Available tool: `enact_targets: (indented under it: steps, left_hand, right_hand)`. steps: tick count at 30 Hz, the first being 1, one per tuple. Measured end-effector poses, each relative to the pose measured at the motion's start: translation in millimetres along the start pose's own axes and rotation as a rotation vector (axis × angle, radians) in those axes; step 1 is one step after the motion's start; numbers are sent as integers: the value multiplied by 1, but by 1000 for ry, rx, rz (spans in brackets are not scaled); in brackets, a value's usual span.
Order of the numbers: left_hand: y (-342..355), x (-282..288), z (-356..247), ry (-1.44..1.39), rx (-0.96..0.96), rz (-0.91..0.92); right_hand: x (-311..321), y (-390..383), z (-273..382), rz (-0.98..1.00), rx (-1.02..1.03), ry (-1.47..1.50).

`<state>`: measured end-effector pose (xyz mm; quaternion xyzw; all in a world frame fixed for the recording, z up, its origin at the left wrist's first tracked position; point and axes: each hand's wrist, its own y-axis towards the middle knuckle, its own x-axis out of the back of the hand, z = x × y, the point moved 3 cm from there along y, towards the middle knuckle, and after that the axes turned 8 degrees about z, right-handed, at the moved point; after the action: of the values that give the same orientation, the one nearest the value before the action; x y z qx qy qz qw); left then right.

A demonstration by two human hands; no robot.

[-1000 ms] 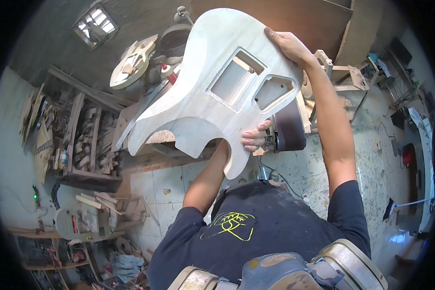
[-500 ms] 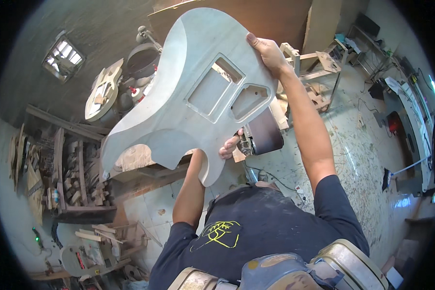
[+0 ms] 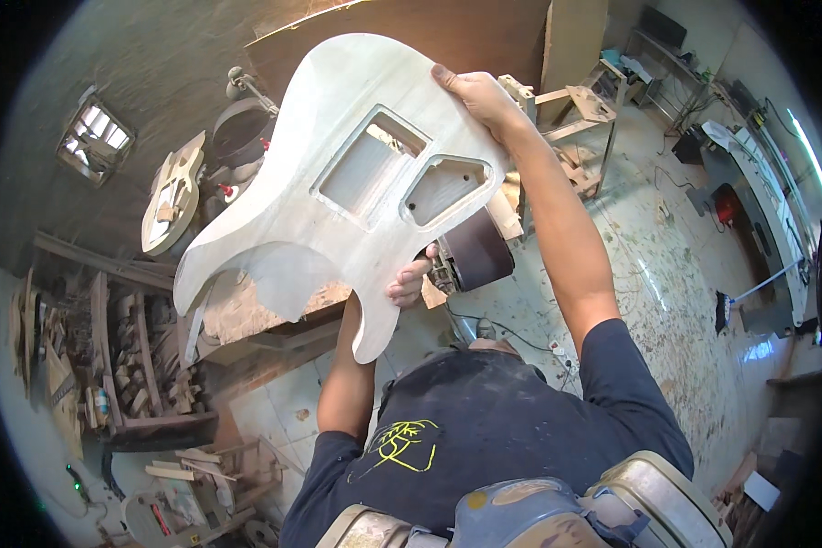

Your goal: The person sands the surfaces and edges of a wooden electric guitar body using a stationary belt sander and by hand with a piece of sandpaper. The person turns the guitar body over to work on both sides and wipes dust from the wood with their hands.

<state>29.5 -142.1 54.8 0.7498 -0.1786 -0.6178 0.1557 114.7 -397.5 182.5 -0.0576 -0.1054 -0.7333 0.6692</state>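
While one pale guitar body (image 3: 283,183) hangs at eleven o'clock, the left hand (image 3: 410,282) clamps its five-o'clock edge, the right hand (image 3: 484,102) its one-o'clock edge — two cutouts (image 3: 361,175) show — farther toward nine than before.

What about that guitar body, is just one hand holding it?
No, the right hand grips the electric guitar body at its rounded end, and the left hand holds its narrower end.
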Motion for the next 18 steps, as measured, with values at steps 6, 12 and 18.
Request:
enact_targets:
  steps: [6,12,18]
  left_hand:
    - [8,-3,11,-153,-64,46]
    - [11,-12,19,-206,-68,34]
    - [15,-8,18,-227,-55,27]
  right_hand:
    - [4,-5,-8,-7,-85,-19]
    - [7,-11,-13,-16,-105,-13]
    - [12,-21,-10,-35,-88,-25]
